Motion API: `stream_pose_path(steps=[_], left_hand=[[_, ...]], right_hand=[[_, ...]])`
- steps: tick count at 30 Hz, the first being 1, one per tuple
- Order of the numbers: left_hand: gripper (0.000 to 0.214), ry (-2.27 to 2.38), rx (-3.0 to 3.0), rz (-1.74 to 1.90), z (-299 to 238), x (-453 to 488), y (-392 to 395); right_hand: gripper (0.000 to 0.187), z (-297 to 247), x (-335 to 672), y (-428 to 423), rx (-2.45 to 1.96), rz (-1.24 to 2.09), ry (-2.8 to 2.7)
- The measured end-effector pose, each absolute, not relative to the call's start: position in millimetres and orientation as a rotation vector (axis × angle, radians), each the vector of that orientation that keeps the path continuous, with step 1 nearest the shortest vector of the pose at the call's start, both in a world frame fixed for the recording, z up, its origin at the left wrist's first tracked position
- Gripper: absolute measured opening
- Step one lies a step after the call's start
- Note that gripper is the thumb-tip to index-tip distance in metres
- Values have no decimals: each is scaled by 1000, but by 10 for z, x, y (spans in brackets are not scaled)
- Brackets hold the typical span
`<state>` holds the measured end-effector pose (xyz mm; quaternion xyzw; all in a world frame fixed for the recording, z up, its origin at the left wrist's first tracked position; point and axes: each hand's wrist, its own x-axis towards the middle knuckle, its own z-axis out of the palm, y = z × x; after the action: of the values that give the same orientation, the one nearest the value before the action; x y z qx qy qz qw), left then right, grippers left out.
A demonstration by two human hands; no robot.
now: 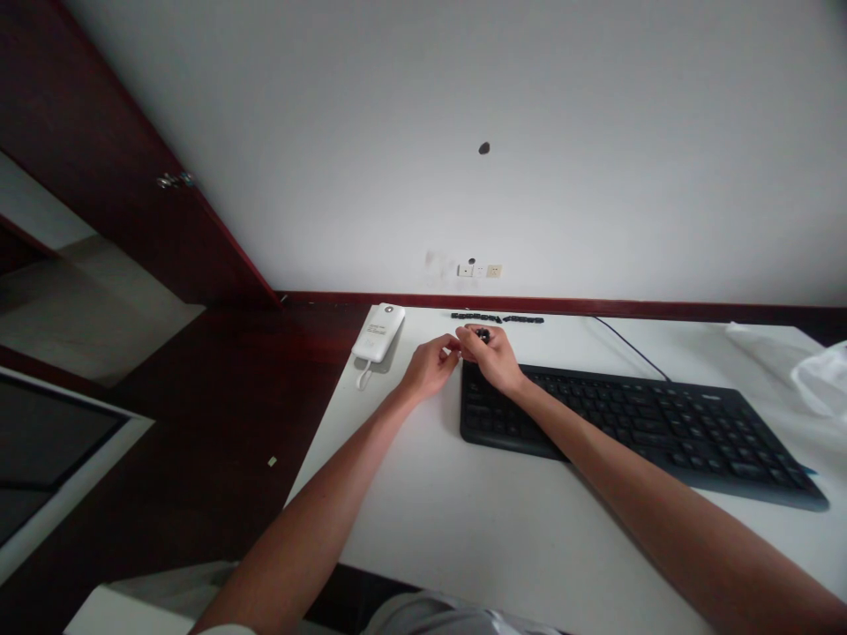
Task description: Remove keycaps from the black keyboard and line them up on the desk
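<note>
My right hand is closed in a pinch on a small black keycap just beyond the far left corner of a black keyboard. My left hand is curled beside it, fingertips touching the right hand's fingers; whether it holds anything is hidden. A row of loose black keycaps lies along the far edge of the white table, just past both hands.
A white power bank with a short cable lies at the table's far left corner. The keyboard's cable runs toward the wall. A white plastic bag sits at the right edge. Dark floor lies to the left.
</note>
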<state>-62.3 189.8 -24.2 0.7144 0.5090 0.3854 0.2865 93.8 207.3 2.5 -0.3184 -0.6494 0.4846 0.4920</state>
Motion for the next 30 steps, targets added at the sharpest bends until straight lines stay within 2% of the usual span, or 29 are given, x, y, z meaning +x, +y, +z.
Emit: stream_pose_path(steps=[30], left_hand=[[14, 1282, 2024, 928, -241, -683, 1902]], right_hand=[[49, 8, 956, 2075, -773, 1173, -1532]])
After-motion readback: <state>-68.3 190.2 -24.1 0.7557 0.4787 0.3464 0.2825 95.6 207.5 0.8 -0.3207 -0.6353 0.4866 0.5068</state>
